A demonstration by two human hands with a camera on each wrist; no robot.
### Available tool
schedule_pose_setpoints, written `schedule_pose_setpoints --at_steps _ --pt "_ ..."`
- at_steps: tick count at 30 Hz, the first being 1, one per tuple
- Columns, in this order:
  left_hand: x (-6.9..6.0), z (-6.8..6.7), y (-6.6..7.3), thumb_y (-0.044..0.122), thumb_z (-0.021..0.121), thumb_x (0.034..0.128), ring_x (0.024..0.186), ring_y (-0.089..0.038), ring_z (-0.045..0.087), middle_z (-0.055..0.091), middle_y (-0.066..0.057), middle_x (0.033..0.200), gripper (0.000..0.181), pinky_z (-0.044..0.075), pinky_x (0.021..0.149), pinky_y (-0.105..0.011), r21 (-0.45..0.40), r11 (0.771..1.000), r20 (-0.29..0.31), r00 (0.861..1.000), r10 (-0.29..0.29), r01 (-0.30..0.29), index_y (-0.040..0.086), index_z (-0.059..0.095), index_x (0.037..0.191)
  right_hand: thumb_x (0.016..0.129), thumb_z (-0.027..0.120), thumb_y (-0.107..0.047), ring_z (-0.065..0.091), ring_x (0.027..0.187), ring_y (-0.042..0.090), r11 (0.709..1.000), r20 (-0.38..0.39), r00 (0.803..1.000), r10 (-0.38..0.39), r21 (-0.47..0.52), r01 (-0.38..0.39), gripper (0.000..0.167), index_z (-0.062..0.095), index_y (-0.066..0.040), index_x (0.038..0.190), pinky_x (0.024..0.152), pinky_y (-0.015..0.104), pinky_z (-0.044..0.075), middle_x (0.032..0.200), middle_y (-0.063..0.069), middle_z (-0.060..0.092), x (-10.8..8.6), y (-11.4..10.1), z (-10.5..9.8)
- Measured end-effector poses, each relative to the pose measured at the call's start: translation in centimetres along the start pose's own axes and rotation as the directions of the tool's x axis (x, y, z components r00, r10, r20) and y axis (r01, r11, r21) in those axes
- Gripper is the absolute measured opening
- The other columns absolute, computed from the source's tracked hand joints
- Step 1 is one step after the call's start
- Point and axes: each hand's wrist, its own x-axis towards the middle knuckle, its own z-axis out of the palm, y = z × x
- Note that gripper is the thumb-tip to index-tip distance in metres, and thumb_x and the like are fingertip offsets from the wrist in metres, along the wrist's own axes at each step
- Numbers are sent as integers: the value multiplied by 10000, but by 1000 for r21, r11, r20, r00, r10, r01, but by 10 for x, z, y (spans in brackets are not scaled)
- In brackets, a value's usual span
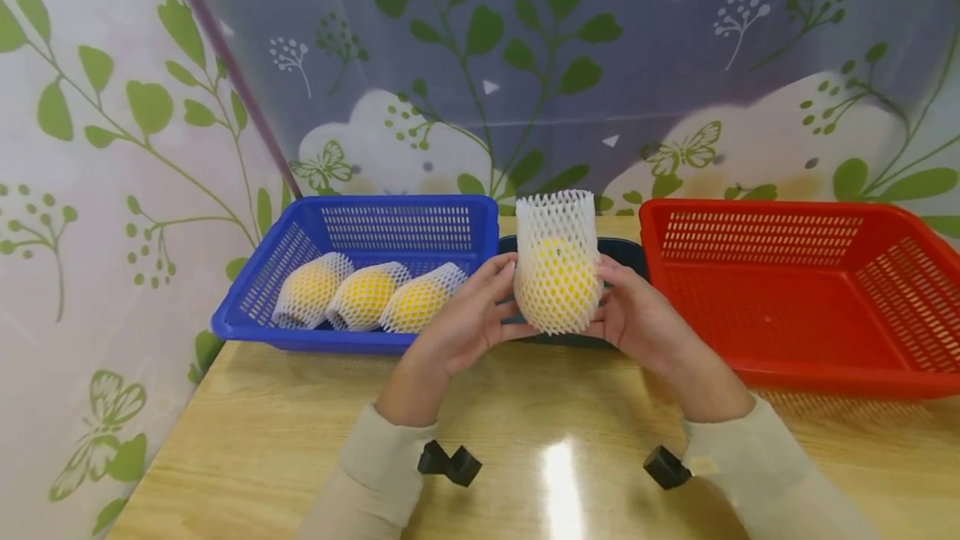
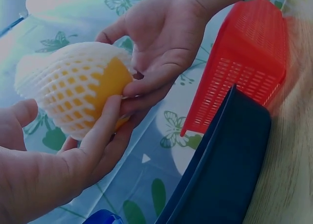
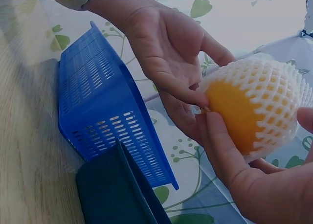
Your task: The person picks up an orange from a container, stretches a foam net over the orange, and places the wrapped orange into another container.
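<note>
In the head view, my left hand (image 1: pixel 465 323) and right hand (image 1: pixel 643 319) hold a round yellow fruit (image 1: pixel 558 286) from both sides, raised over a dark green bin. A white foam net (image 1: pixel 557 215) wraps the fruit, its open sleeve standing up above it. Both wrist views show the fruit's underside (image 2: pixel 115 79) bare of net. Fingers of my left hand (image 2: pixel 63 170) and right hand (image 3: pixel 164 43) meet there at the net's lower edge. Several netted yellow fruits (image 1: pixel 367 294) lie in the blue basket (image 1: pixel 405 219) to the left.
The dark green bin (image 1: pixel 626 252) stands behind my hands, between the blue basket and a red basket (image 1: pixel 765 298) on the right. No fruit shows in the red one. All stand on a wooden table (image 1: pixel 517 423), against a leaf-patterned curtain (image 1: pixel 480 65).
</note>
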Motion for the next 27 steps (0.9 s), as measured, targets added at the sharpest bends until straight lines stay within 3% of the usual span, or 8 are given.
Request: schedule_pose_setpoints --at_steps 9,13,21,27 --pt "-3 -2 -5 307 322 1067 1165 -289 523 424 -143 1368 413 470 976 -498 -12 1000 -41 999 5 -5 115 289 1431 1028 309 -181 676 982 226 1000 -41 999 21 12 -21 438 257 -123 1460 903 367 535 1138 -3 651 0 4 3" --pt "-1 -2 -5 280 332 1067 1108 -255 555 449 -129 1330 376 497 940 -460 -24 999 -31 999 26 -27 111 313 1402 1027 298 -214 664 990 224 1000 -25 1000 18 -7 -18 455 241 -131 1470 914 356 527 1168 1 625 0 3 2" --pt "1 -1 -3 216 371 1061 1071 -229 582 479 -113 1288 275 477 972 -486 -60 998 -11 1000 26 -27 153 353 1328 1057 270 -384 647 954 216 1000 17 1000 -7 0 7 388 381 -182 1369 907 349 528 1121 27 606 2 2 -1" --pt "2 0 -4 149 370 1058 1041 -216 599 534 -89 1234 274 479 967 -492 -56 997 8 998 55 -55 149 342 1330 1055 266 -413 609 1010 196 999 26 1000 -4 -40 5 415 352 -189 1394 905 333 516 1187 11 587 2 0 -2"
